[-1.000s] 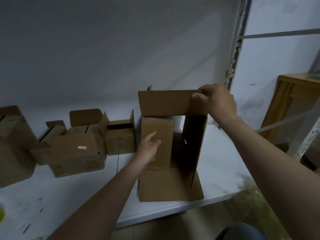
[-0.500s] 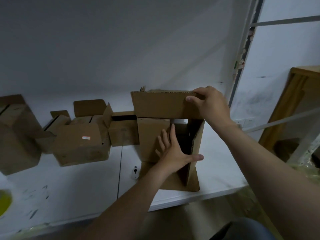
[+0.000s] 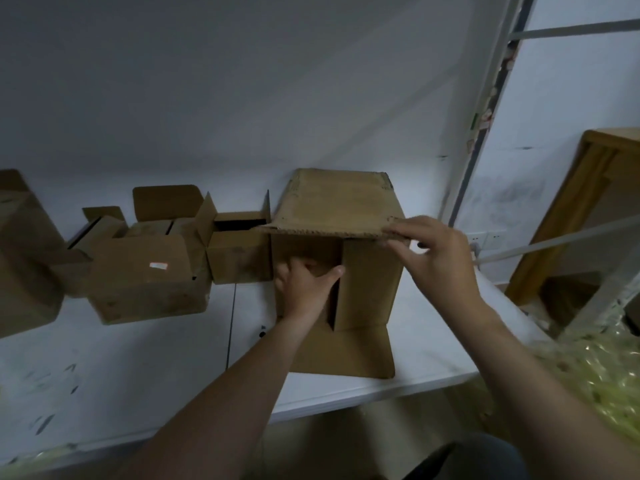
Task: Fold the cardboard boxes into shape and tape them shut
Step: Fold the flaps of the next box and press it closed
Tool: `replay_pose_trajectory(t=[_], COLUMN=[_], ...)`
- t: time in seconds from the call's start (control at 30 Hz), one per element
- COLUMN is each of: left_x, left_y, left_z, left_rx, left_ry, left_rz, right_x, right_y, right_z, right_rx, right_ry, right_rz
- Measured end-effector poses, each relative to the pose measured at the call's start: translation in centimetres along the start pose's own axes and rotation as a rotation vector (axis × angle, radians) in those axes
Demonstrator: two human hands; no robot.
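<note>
white sticker (image 3: 158, 266) on a side box (image 3: 149, 275) at nine o'clock, unreadable. open box (image 3: 370, 282) on the table (image 3: 433, 355), centre: left hand (image 3: 304, 285) flat, thumb spread, pressing an inner flap (image 3: 311, 247); right hand (image 3: 436, 258) pinches its top flap (image 3: 336, 202).

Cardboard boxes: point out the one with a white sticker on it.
The mid-sized box, two places left of the large box being folded. A small white sticker sits on its front face; no other box shows one.
</note>
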State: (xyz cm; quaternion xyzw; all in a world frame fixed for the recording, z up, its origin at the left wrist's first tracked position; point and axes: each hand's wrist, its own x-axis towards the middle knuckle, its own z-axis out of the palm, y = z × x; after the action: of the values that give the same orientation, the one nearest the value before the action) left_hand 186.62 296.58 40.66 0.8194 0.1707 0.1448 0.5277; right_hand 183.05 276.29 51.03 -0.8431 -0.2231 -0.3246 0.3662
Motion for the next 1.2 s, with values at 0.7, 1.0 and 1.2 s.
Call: replay_pose_trajectory(t=[0.7,1.0,1.2], left_x=[-1.0,-0.4,-0.6], left_y=[-0.7,-0.4,-0.3], left_z=[-13.3,-12.1,-12.5], left_rx=[-0.61,-0.415,-0.267], left_ry=[-0.086,-0.191,-0.168], left_rz=[-0.099,0.18,0.267], right_x=[-5.6,-5.2,-5.3], right_y=[0.7,1.2,0.6], right_z=[4.5,3.6,3.5], right_rx=[0.06,0.041,0.094], right_ry=[0.084,-0.077,-0.127], right_rz=[0.086,0.104,0.152])
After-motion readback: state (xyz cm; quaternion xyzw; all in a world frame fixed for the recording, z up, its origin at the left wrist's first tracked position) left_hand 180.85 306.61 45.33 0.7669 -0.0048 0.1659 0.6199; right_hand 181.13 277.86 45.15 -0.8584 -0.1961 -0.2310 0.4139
